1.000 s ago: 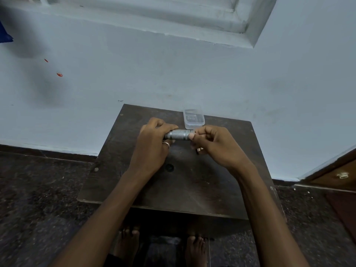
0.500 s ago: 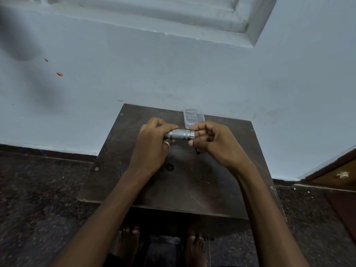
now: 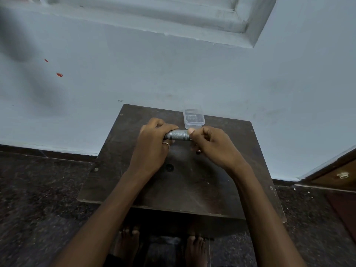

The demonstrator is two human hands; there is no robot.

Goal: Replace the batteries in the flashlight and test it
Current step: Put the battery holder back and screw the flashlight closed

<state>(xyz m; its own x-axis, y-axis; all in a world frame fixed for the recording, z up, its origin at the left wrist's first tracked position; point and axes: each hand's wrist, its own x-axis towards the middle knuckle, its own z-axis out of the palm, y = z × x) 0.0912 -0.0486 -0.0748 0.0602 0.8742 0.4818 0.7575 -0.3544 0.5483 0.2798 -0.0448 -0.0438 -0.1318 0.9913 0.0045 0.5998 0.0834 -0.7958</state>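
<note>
We hold 1 flashlight (image 3: 178, 134) level, lying left to right, left hand (image 3: 152, 149) and right hand (image 3: 213, 149) each gripping 1 end

A knurled silver flashlight (image 3: 178, 135) is held level above the dark table (image 3: 192, 185), gripped at one end by the left hand (image 3: 153, 145) and pinched at the other by the right hand (image 3: 212, 145), with a clear plastic box (image 3: 193, 118) set just behind.
</note>
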